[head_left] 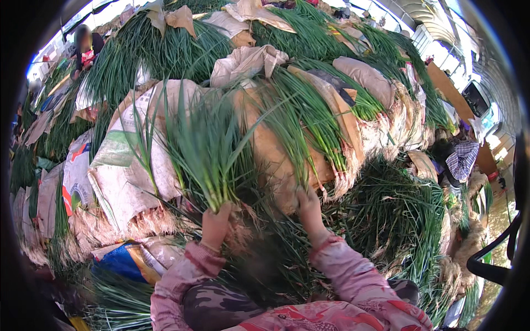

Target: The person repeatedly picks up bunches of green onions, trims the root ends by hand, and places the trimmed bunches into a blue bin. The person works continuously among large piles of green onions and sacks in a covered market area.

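Note:
My left hand (pixel 216 225) is closed round the lower stems of a bunch of green onions (pixel 214 157). Its leaves fan upward and look slightly blurred, and pale roots hang below the fist. My right hand (pixel 310 214) pinches the lower end of a few green onion stalks (pixel 298 160), which lean over a brown sheet (pixel 270 154) ahead of me. More green onions with reddish-white bases (pixel 338 160) lie on that sheet, just right of these stalks. The fingertips of my right hand are partly hidden.
A stained white sack (pixel 146 160) covers onions at the left, their roots showing below it. Loose green onions (pixel 386 212) heap at my right. A blue and yellow sack (pixel 127 262) lies at lower left. Covered piles rise beyond, and another person (pixel 87 49) is at far left.

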The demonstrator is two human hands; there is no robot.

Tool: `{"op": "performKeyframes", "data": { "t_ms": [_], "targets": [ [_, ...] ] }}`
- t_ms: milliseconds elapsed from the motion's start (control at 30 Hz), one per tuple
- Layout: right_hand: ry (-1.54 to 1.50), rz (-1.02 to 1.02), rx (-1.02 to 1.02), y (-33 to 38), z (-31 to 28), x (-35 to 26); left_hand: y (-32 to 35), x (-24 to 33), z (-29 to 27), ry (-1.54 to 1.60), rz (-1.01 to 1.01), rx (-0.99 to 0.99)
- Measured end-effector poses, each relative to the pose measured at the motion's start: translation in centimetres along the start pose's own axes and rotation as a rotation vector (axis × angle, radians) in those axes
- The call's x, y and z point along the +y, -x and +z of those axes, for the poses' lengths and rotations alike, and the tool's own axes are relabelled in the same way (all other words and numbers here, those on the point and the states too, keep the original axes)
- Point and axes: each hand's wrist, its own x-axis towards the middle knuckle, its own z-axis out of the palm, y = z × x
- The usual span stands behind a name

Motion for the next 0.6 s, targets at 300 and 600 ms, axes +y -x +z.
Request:
{"op": "performKeyframes", "data": {
  "t_ms": [300, 600],
  "targets": [
    [0.299, 0.000, -0.988, 5.0, -8.1, 7.5, -1.5, 0.1, 2.3, 0.163, 0.030, -0.249],
    [0.210, 0.193, -0.145, -2.8, -6.4, 6.0, -1.3, 0.5, 6.0, 0.107, -0.112, -0.430]
  ]
}}
